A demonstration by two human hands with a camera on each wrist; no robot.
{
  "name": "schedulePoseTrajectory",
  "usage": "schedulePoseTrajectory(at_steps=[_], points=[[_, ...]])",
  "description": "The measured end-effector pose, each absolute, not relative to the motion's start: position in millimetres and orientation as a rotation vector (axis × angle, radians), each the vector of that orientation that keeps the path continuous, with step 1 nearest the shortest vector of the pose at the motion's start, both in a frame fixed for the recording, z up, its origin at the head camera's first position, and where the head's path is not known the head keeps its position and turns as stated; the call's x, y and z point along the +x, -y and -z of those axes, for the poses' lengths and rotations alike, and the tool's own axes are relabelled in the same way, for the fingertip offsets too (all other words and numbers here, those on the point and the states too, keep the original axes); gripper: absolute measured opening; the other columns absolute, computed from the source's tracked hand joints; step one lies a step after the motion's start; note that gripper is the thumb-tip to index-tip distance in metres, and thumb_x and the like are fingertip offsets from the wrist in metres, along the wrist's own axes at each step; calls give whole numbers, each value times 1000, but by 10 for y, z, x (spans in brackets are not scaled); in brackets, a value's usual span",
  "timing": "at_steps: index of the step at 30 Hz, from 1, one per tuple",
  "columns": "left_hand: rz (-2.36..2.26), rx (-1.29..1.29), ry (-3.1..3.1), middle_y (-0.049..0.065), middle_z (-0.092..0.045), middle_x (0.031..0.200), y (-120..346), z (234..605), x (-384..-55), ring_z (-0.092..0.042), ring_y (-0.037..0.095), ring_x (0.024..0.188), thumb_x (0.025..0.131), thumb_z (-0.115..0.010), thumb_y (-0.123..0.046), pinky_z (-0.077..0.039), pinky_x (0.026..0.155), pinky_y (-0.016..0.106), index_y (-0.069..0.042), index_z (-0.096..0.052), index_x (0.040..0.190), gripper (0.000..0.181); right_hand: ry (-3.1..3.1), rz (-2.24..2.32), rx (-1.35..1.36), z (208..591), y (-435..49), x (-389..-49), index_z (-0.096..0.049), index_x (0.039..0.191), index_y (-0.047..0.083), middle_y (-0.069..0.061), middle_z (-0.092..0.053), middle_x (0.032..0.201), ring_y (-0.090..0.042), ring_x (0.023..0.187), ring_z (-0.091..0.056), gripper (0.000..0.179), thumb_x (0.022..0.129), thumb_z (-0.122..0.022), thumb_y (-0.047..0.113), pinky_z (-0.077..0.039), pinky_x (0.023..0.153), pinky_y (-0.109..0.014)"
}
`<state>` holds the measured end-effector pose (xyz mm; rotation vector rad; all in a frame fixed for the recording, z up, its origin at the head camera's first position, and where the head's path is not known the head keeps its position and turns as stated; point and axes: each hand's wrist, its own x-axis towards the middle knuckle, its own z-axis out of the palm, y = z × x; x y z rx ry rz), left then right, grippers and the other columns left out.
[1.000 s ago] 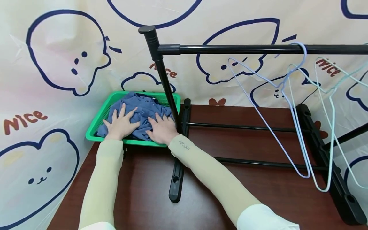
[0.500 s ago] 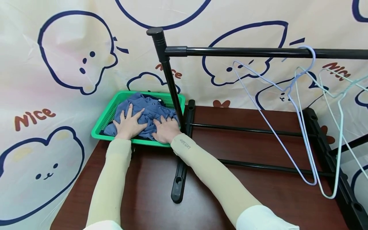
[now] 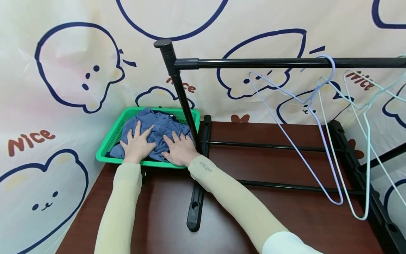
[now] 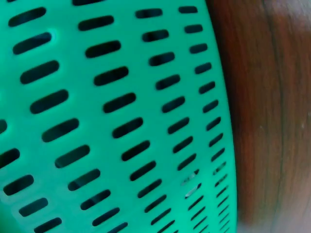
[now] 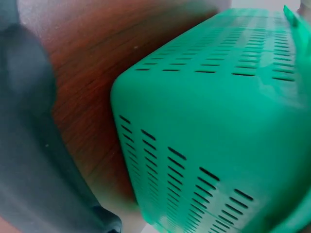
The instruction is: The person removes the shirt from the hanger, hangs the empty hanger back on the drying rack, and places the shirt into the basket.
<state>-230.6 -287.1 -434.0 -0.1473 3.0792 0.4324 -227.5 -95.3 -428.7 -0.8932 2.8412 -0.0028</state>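
Note:
A crumpled blue garment (image 3: 159, 124), with small dark buttons showing, fills the green plastic basket (image 3: 109, 141). My left hand (image 3: 137, 146) rests on the left part of the cloth, fingers spread. On the right part lies my right hand (image 3: 180, 150), its fingers spread as well, close to the black rack post. Neither hand is seen in the wrist views. There, the slotted wall of the basket (image 4: 112, 102) fills most of the left wrist view, and the corner of the basket (image 5: 204, 107) shows in the right one.
A black clothes rack (image 3: 253, 63) stands right of the basket, its foot (image 3: 195, 211) on the brown table (image 3: 165, 218). From the bar hang a lilac hanger (image 3: 291, 141) and a pale green hanger (image 3: 368, 158). A cartoon-printed sheet (image 3: 63, 134) covers the wall behind.
The head view has shifted slightly. Both hands stay on the blue garment in the basket, with only small shifts of the fingers.

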Motion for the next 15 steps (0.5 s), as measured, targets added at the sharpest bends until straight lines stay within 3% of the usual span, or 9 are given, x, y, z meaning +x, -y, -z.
schedulePoseTrajectory(at_steps=[8, 15], points=[[-476, -168, -3152, 7, 10, 155, 2932, 4286, -2277, 0, 50, 133, 88, -49, -23, 2, 87, 78, -18, -36, 146, 60, -2780, 311, -1161, 4188, 758, -2037, -18, 150, 29, -1, -3, 156, -34, 139, 1, 69, 92, -18, 66, -6, 109, -48], [-554, -189, -3193, 5, 8, 156, 2973, 4248, -2252, -2, 48, 134, 92, -43, -46, 2, 87, 77, -20, -34, 147, 61, -2651, 434, -1334, 4078, 525, -1802, -30, 147, 28, 1, -12, 155, -33, 139, 5, 65, 93, -21, 63, -4, 109, -46]])
